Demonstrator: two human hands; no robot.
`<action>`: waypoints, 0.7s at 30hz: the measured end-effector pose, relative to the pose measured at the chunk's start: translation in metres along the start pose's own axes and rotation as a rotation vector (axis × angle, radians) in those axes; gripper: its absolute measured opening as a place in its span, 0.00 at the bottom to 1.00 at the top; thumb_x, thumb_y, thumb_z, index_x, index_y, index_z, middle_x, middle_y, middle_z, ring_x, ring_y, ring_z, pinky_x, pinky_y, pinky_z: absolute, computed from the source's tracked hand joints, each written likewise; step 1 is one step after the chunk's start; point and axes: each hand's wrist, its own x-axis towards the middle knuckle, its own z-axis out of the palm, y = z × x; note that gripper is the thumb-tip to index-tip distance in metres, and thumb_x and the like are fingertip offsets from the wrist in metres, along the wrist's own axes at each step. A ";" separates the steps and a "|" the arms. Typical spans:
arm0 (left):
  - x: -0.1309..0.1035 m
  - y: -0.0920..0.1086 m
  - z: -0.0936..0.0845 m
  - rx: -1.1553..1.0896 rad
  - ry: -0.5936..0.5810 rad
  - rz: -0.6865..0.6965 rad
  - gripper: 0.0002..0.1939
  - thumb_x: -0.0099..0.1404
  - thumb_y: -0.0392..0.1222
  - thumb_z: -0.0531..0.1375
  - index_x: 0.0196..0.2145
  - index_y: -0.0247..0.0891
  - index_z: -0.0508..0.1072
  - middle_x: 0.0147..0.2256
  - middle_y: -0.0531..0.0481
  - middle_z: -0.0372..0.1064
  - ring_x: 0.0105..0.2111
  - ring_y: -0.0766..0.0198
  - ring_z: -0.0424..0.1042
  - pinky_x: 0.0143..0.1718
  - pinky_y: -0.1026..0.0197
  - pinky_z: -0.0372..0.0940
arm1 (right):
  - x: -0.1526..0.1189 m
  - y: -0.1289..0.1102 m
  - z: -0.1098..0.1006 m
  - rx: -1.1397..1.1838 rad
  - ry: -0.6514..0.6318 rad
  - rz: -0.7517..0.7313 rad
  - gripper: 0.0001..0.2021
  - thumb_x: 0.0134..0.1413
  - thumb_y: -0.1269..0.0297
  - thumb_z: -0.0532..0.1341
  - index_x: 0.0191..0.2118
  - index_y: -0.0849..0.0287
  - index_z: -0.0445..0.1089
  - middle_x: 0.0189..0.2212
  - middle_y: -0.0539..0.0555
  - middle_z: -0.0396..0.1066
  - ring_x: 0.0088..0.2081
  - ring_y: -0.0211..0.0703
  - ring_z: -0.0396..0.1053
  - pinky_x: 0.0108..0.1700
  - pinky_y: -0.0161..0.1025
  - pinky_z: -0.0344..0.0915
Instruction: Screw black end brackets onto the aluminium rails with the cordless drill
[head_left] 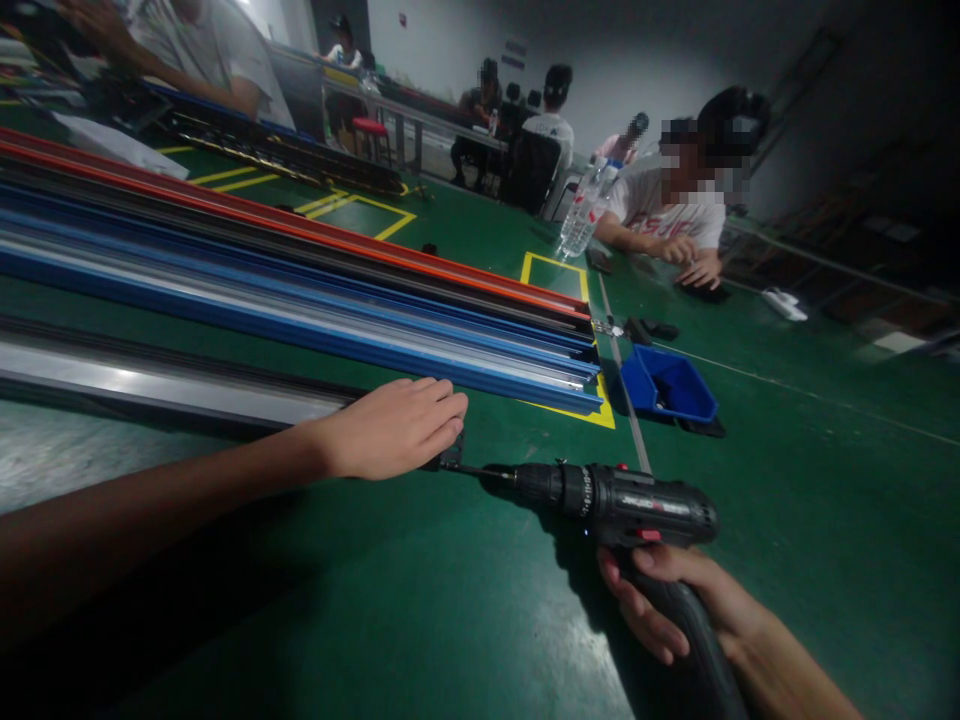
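My right hand grips the handle of a black cordless drill, with its chuck pointing left. From the chuck, a long thin bit reaches the end of a grey and black metal profile. Over that end lies my left hand, fingers together and curled around the dark end piece, which they partly hide. Whether the bit sits in a screw cannot be made out. Just beyond my left hand, a row of blue, black and orange profiles lies side by side on the green table.
A blue bin with small dark parts stands right of the profile ends. Clear plastic bottles stand farther back. Across the table sits a person, hands on the tabletop. Another person works at the far left. Yellow tape marks the table.
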 end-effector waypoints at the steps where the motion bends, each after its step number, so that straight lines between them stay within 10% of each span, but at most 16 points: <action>1: 0.000 0.000 0.000 -0.001 0.004 0.000 0.16 0.81 0.45 0.47 0.42 0.39 0.72 0.40 0.45 0.71 0.39 0.53 0.70 0.44 0.51 0.63 | 0.000 0.000 0.000 -0.002 0.002 -0.001 0.15 0.67 0.57 0.67 0.46 0.67 0.81 0.29 0.53 0.75 0.18 0.28 0.64 0.25 0.30 0.72; 21: 0.001 0.001 -0.002 0.022 -0.031 -0.006 0.17 0.82 0.46 0.45 0.44 0.39 0.71 0.40 0.45 0.70 0.40 0.53 0.69 0.44 0.51 0.61 | 0.001 0.000 0.001 -0.037 0.013 -0.028 0.15 0.67 0.57 0.66 0.44 0.67 0.80 0.27 0.51 0.73 0.17 0.28 0.60 0.24 0.30 0.68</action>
